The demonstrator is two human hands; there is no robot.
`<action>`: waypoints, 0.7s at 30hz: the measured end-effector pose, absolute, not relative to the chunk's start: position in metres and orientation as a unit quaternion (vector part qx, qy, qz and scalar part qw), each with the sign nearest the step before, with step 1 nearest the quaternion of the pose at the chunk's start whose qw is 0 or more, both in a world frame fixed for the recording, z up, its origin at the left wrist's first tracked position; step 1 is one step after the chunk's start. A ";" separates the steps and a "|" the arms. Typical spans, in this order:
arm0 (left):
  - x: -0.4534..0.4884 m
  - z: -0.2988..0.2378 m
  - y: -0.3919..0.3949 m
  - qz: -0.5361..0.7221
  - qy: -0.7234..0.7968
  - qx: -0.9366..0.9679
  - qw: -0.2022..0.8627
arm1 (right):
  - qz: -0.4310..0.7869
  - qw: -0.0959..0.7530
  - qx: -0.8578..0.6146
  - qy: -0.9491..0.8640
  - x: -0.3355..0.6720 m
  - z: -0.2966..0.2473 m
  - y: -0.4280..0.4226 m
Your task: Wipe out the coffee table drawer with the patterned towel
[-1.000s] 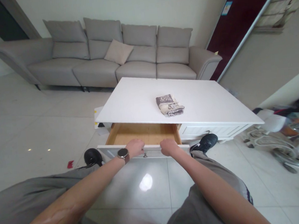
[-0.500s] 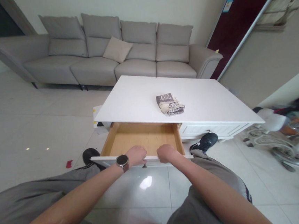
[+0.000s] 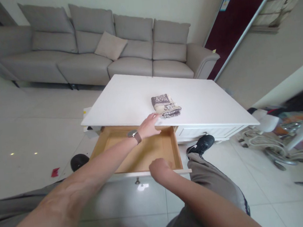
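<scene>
A folded grey and cream patterned cloth (image 3: 165,106) lies on the white coffee table (image 3: 129,97). Below the tabletop a wooden drawer (image 3: 141,153) stands pulled far out, with nothing visible inside. My left hand (image 3: 149,125), with a watch on the wrist, reaches over the drawer with fingers stretched out, its tips just short of the cloth. My right hand (image 3: 160,170) is closed on the drawer's white front edge, above a small knob (image 3: 137,180).
A grey sectional sofa (image 3: 95,51) with a beige cushion stands behind the table. My black shoes (image 3: 203,143) rest on the glossy tiled floor by the table. Cluttered chair bases and cables (image 3: 281,141) lie at the right. A dark sliding door (image 3: 238,14) is behind.
The drawer has come farther out. My left hand has let go of the drawer front and reached up toward the cloth. The right hand stays on the drawer front.
</scene>
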State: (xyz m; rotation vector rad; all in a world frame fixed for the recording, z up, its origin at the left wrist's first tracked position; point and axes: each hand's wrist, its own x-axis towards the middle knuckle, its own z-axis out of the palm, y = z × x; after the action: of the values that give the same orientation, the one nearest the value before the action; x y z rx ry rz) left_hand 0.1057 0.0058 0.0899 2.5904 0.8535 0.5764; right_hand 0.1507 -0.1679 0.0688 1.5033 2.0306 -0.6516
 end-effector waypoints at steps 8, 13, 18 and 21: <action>0.176 0.081 0.080 0.066 0.366 0.917 0.146 | -0.229 0.277 0.538 0.763 0.144 0.091 -0.173; 0.169 0.086 0.079 0.068 0.350 0.930 0.091 | -0.239 0.233 0.485 0.808 0.144 0.109 -0.174; 0.157 0.093 0.055 0.075 0.296 0.952 0.018 | -0.239 0.216 0.474 0.819 0.139 0.105 -0.177; 0.148 0.090 0.036 0.102 0.253 0.962 -0.010 | -0.243 0.214 0.479 0.816 0.139 0.097 -0.178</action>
State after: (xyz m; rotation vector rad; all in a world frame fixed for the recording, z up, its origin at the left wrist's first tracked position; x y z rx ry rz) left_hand 0.1481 0.0355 0.0899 3.0422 0.7987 0.3238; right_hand 0.1385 -0.1784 0.0966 1.3283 2.2632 -0.6745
